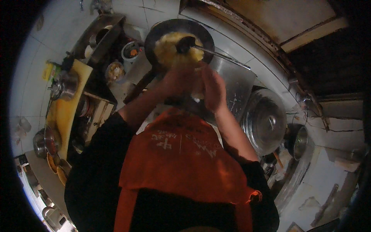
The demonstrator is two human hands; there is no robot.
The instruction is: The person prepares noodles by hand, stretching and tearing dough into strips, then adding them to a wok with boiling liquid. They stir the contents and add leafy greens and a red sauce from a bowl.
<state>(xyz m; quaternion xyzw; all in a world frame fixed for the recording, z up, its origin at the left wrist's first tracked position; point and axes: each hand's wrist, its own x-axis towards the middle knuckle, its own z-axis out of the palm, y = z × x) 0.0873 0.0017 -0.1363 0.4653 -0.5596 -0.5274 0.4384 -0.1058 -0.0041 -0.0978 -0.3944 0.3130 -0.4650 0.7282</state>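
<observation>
A dark wok (150,46) holds yellow food (165,49), with a ladle (185,45) resting in it. The ladle's metal handle reaches over the wok's rim to the right. My left hand (182,76) is at the near edge of the wok, blurred, its fingers hard to make out. Close beside it on the right is my right hand (214,90), raised on edge near the rim. Whether either hand holds something is not visible. The wok's dark handle (139,87) passes beneath my left forearm. An orange-red apron covers my front.
A large round metal lid (263,121) lies right of a steel surface (232,78). Farther right is a metal pan (298,142). Left of the wok stand a container (132,50) and a bowl of pale food (115,72). A metal kettle (65,85) stands on a yellow board (82,71).
</observation>
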